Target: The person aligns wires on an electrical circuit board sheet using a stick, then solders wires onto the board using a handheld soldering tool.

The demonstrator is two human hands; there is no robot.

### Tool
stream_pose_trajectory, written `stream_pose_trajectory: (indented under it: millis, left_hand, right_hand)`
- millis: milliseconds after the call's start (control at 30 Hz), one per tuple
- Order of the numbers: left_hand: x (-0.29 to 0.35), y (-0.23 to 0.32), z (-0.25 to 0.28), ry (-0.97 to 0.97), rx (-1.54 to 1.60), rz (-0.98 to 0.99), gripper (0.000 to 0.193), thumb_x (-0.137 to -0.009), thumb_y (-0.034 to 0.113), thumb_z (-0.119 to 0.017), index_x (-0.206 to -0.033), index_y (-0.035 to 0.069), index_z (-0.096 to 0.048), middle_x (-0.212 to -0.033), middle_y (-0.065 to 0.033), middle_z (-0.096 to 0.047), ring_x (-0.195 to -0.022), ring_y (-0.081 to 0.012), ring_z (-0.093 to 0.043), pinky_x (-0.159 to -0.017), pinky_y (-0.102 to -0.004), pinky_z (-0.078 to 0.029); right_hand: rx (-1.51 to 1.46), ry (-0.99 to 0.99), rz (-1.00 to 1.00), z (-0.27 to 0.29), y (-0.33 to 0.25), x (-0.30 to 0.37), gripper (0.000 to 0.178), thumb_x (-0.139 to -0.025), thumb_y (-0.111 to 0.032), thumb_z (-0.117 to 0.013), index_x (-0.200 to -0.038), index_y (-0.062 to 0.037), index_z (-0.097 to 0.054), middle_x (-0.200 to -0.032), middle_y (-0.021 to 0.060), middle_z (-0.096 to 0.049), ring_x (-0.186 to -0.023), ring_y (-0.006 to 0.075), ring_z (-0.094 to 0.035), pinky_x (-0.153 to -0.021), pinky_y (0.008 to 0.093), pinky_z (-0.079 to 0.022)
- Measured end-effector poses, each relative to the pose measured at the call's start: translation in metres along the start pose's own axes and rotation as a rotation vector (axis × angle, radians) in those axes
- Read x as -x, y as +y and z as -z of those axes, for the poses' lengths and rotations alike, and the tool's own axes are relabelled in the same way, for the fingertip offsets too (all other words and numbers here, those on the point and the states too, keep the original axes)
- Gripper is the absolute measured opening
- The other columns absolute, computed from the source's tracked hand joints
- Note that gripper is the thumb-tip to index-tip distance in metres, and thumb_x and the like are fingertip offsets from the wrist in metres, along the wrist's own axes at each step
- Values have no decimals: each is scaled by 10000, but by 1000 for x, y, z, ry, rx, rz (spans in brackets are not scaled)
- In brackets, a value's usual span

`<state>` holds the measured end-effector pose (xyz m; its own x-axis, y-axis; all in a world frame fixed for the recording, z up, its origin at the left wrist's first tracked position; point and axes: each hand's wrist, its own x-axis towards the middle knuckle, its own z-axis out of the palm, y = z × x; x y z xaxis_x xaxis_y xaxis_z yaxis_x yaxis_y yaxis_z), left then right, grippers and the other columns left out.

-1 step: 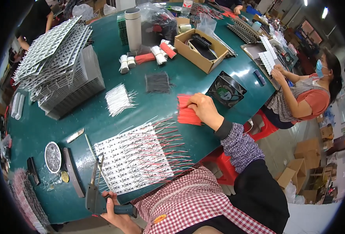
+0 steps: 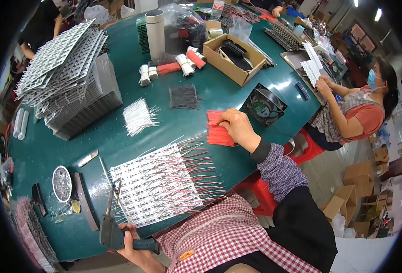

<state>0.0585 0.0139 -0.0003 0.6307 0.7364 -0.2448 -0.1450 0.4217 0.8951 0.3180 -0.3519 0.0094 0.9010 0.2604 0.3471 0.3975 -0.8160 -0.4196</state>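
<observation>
My left hand (image 2: 135,243) is wrapped round the handle of a dark soldering gun (image 2: 107,230), its thin tip pointing up at the left edge of a white circuit board panel (image 2: 151,186). Rows of small black parts cover the panel, and red, black and white wires trail off its right side. My right hand (image 2: 237,126) rests on a pile of short red wires (image 2: 219,135), thumb and fingers pinched together on them; how many it grips is hidden. A pile of black wires (image 2: 184,96) and one of white wires (image 2: 138,116) lie farther back.
Tall stacked panels (image 2: 80,91) stand at the left back. An oval dish (image 2: 62,183) sits beside a dark curved bar (image 2: 85,200). A cooling fan (image 2: 263,103) and cardboard box (image 2: 242,75) lie beyond my right hand. At right, a co-worker (image 2: 353,104) holds white panels.
</observation>
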Motion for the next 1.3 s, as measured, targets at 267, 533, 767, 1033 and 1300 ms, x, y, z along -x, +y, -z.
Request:
stream_pose_trajectory:
  millis: [267,533,767,1033,1300]
  left_hand:
    - [0,-1,-3,1,11,-1,465,-858,-15,-655,-1300,-27,-511,-1143,-162,-613,-946,-234,-626,-894,-390,-526]
    - [0,0,-3,-13,12,-10,443,-858,-9,-663,-1278,-31,-521,-1135,-158,-615,-946,-233,-629,-894,-391,-528]
    - [-5,2,4,-73,17,-13,474,-860,-18,-663,-1313,3,-524,-1139,-114,-639,-972,-190,-645,-916,-342,-536]
    - [3,5,2,-23,-9,-13,470,-876,-10,-625,-1332,6,-512,-1127,-97,-643,-944,-176,-636,-833,-303,-554]
    - [7,15,-3,-63,-19,-19,456,-909,-34,-580,-1353,-31,-474,-1134,-138,-594,-968,-222,-608,-841,-333,-532]
  right_hand:
    - [12,32,65,2,1,2,89,-797,-18,-689,-885,-14,-709,-850,120,-673,-872,316,-637,-774,409,-530]
    - [18,44,111,-1,3,1,150,-848,-9,-601,-942,-11,-718,-876,126,-675,-884,320,-635,-784,405,-531]
    - [312,-175,457,10,-38,-36,64,-781,-45,-631,-824,-53,-678,-879,94,-636,-910,282,-604,-767,371,-540]
    - [620,-427,641,-40,-77,-72,52,-711,-78,-724,-762,-69,-724,-754,112,-709,-774,307,-711,-610,394,-573]
    - [660,-514,636,-48,-78,-75,90,-695,-94,-747,-782,-73,-738,-797,109,-713,-795,290,-694,-621,364,-571]
